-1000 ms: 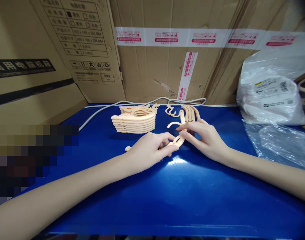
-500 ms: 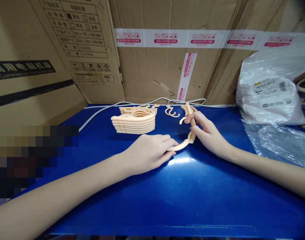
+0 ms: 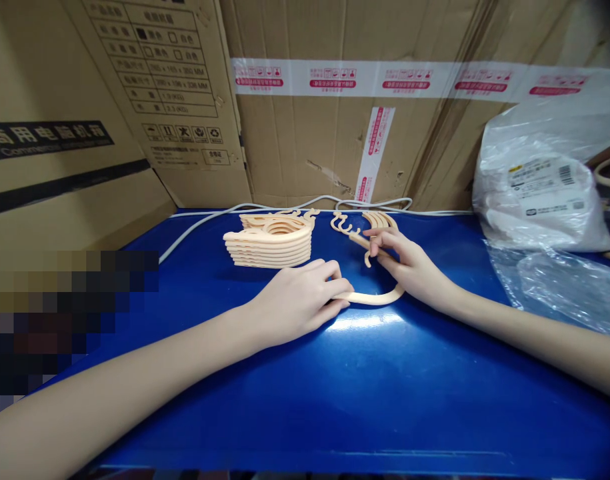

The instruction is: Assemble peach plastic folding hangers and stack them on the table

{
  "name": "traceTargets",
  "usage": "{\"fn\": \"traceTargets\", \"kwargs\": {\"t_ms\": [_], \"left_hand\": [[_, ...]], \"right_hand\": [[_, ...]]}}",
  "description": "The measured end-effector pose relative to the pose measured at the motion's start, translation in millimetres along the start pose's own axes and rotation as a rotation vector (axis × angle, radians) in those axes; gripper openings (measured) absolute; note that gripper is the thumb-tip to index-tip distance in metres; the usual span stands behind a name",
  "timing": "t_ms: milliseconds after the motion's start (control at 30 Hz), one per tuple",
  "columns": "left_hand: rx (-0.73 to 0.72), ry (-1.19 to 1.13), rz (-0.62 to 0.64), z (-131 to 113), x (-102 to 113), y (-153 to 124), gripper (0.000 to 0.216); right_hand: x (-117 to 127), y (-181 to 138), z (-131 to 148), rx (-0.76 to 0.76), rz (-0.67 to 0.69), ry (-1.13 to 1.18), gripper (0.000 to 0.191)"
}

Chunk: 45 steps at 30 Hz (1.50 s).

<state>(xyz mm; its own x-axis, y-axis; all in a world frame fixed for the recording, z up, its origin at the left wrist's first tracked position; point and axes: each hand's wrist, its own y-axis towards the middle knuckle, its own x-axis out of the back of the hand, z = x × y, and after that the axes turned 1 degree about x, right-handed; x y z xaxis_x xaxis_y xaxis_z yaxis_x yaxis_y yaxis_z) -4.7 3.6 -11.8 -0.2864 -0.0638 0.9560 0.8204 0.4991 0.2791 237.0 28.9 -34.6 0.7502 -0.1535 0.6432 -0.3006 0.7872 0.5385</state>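
On blue table [image 3: 345, 400], hands [image 3: 305, 301] gripping hanger [image 3: 372, 299]

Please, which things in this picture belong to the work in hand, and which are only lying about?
Seem part of the work:
cream hanger, held by left grip and right grip
hanger stack
hangers behind the right grip

Seem just lying about:
white cable
labelled plastic bag
cardboard at the back

On the table [image 3: 305, 400], stacked hangers [image 3: 269, 250] lie left of the held hanger [image 3: 372, 299], before cardboard [image 3: 305, 147].
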Motion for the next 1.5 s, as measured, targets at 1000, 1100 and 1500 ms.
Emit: {"fn": "traceTargets", "kwargs": {"t_ms": [1000, 1100, 1500], "left_hand": [[0.019, -0.113, 0.007, -4, -3, 1, 0.021], [0.011, -0.104, 0.009, -4, -3, 1, 0.022], [0.017, -0.100, 0.008, -5, -3, 1, 0.021]], "right_hand": [[-63, 149, 2, -0.136, 0.277, -0.659, 0.043], [-64, 152, 3, -0.222, 0.293, -0.586, 0.034], [-44, 147, 6, -0.392, 0.162, -0.045, 0.027]]}}
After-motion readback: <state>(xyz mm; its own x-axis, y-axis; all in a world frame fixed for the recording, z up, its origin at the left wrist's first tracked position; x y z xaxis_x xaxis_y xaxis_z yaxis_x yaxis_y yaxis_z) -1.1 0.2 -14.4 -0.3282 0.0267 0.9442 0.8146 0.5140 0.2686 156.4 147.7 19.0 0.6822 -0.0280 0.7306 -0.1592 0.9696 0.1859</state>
